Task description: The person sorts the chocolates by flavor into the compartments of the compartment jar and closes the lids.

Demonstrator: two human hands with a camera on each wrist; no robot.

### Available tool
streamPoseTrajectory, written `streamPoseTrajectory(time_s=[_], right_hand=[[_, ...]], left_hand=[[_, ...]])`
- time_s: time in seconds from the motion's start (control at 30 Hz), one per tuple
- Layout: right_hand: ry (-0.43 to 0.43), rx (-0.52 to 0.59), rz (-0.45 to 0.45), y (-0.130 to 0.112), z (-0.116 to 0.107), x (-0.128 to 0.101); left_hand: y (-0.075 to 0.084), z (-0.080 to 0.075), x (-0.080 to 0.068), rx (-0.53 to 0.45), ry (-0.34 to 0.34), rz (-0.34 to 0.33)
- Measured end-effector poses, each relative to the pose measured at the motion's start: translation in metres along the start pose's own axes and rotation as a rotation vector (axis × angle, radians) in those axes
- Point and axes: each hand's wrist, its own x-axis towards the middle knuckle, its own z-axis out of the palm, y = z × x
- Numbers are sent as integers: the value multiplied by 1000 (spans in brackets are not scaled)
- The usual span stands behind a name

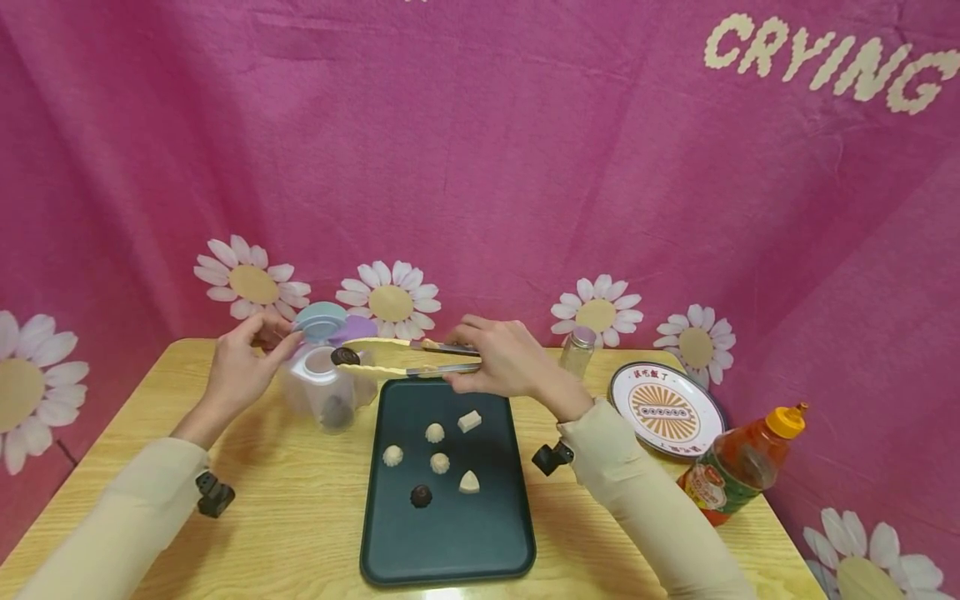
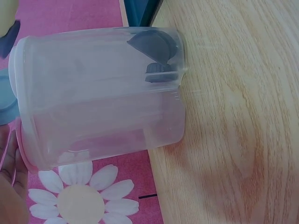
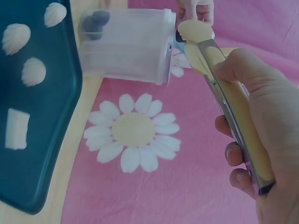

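Note:
My right hand [image 1: 498, 354] grips a pair of tongs [image 3: 240, 109] with pale yellow tips. Between those tips is a dark brown chocolate [image 1: 345, 356], just over the opening of a translucent plastic container [image 2: 100, 98]. With thumb and fingers, my left hand [image 1: 247, 362] pinches the edge of the container's raised light-blue flip lid [image 1: 320, 322]. A purple lid [image 1: 356, 331] stands up beside it. Dark chocolates [image 2: 156, 49] show through the wall at the container's bottom.
A dark green tray [image 1: 450, 542] holds several white chocolates [image 1: 439, 463] and one dark chocolate [image 1: 421, 497]. To the right stand a small glass jar [image 1: 577, 353], a patterned oval plate [image 1: 626, 383] and a red sauce bottle [image 1: 738, 467]. A pink curtain [image 1: 480, 183] hangs behind the table.

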Motion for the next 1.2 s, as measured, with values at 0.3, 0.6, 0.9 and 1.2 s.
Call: streamPoseTrajectory(time_s=[0.3,0.6,0.9,1.2], right_hand=[[-9,-40,-23,-8,6,24],[-37,-61,-17,-10,7,31],[-33,-32,0,-9,0,20],[-25,-7,13,-4,-13,-31]], left_hand=[[-1,-2,-2,5,15,-5],[-2,-2,-1,-5,20,17],[-1,-3,-1,11,-2,6],[-2,0,0,12,-11,-10]])
